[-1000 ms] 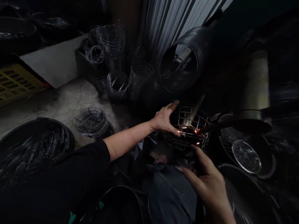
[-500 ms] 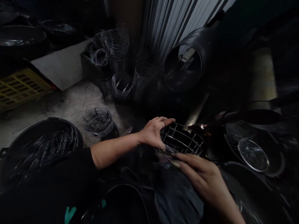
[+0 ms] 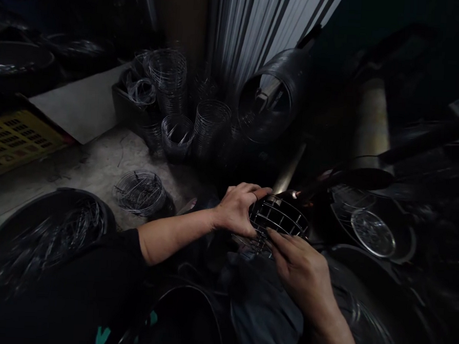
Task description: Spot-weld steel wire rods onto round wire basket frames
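Note:
A small round wire basket (image 3: 279, 220) of welded rings and ribs sits tilted in front of me, its far rim touching a dark welding arm (image 3: 352, 176) with a faint glow at the contact. My left hand (image 3: 237, 209) grips the basket's left side, fingers curled over the rim. My right hand (image 3: 299, 265) comes from below, fingers closed on the near edge of the basket.
Stacks of finished wire baskets (image 3: 179, 105) stand at the back by a corrugated wall. One wire basket (image 3: 140, 190) lies on the concrete floor. A black tub of wire pieces (image 3: 45, 234) is at left, a yellow crate (image 3: 13, 140) further left, round wire rings (image 3: 372, 233) at right.
The sparks at the basket have stopped. The basket has been turned and tilted toward me, and my right hand has moved up from open below it to grip its near edge.

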Demonstrator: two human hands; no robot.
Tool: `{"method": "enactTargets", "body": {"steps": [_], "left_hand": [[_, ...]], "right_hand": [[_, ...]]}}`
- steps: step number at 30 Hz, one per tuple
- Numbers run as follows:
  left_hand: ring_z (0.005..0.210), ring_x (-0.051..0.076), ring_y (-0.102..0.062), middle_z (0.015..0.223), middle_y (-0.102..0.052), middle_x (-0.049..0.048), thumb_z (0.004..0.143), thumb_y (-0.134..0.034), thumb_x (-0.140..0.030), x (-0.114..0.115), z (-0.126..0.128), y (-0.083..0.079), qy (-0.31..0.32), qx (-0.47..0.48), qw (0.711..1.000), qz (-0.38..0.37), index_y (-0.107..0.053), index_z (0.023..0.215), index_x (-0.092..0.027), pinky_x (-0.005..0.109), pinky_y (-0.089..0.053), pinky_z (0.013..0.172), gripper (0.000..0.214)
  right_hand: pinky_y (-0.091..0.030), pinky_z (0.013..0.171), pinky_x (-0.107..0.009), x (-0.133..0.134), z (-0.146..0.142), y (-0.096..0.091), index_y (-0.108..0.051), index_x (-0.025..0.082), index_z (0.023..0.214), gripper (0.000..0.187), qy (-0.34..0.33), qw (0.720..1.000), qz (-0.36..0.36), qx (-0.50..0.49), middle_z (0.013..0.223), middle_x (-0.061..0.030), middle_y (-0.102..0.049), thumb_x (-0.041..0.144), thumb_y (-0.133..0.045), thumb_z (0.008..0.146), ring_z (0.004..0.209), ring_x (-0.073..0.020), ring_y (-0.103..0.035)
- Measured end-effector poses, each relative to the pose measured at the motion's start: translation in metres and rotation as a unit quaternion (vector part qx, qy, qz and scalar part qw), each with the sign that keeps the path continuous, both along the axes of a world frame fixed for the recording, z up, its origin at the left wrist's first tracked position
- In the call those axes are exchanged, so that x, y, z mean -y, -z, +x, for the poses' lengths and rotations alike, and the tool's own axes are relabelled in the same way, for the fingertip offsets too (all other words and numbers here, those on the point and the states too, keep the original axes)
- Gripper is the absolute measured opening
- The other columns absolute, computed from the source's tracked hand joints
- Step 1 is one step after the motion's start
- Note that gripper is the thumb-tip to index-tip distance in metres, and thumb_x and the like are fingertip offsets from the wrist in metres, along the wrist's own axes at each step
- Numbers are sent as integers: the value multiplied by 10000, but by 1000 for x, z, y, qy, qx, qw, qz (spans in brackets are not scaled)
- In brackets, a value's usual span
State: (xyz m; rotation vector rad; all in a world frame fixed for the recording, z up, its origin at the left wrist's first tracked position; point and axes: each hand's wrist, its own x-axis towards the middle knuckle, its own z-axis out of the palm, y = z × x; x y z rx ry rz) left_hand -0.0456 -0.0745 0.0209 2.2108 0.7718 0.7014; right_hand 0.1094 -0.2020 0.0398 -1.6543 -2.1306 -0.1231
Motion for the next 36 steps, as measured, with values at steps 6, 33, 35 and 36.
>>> {"method": "enactTargets", "body": {"steps": [6, 33, 35, 36], "left_hand": [[1157, 301, -502, 1271, -545, 106, 466, -779, -463, -16, 17, -5, -2, 13, 1000, -8, -488, 1319, -193, 475, -396, 1011, 941], [1192, 297, -468, 1298, -521, 61, 477, -780, -434, -63, 58, -11, -51, -49, 996, -50, -476, 1325, -252, 489, -380, 1030, 920], [1201, 301, -460, 1298, -521, 57, 447, -795, -419, -67, 61, -12, -52, -58, 995, -61, -478, 1322, -252, 485, -379, 1031, 946], [1204, 303, -458, 1292, -525, 54, 438, -799, -409, -68, 62, -13, -50, -62, 995, -66, -479, 1321, -255, 487, -383, 1028, 952]], "right_hand": [[-512, 685, -293, -18, 20, -4, -702, 144, 1013, 220, -22, 998, 52, 1, 853, -59, -714, 164, -524, 885, 718, -182, -648], [-510, 907, -423, -29, 46, 6, -722, 176, 1057, 321, 217, 921, 130, -296, 1021, -101, -701, 311, -735, 766, 928, -273, -663], [-505, 917, -427, -27, 50, 11, -735, 165, 1039, 347, 259, 896, 136, -333, 1005, -115, -705, 317, -766, 729, 924, -299, -663], [-502, 918, -431, -27, 54, 13, -738, 167, 1037, 362, 280, 885, 136, -346, 1001, -117, -706, 326, -776, 714, 928, -313, -661]]}}
